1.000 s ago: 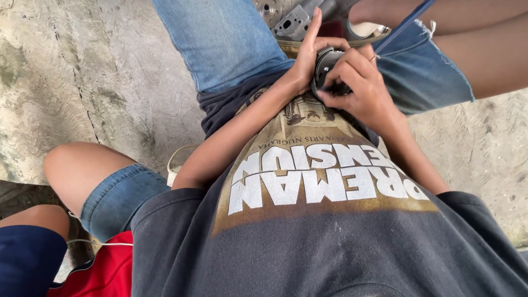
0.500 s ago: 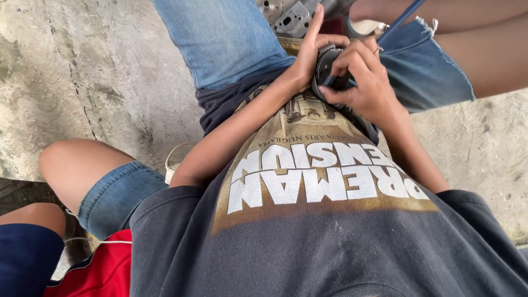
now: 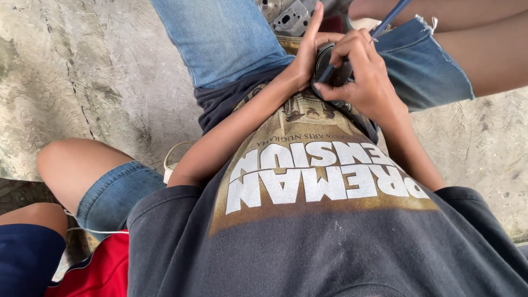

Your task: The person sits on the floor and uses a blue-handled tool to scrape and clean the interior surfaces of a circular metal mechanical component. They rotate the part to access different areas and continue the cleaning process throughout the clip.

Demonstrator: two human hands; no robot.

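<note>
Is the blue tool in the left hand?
No, the right hand grips the blue-handled tool against the dark round part; the left hand only steadies that part.

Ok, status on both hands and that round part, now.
Left hand cups the round black part. Right hand holds a blue tool to it. Grey metal casting lies on the floor beyond; nothing blocking.

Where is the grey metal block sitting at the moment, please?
In the head view the grey metal block lies at the top centre on the concrete floor, just beyond the left hand and beside the blue denim leg.
</note>
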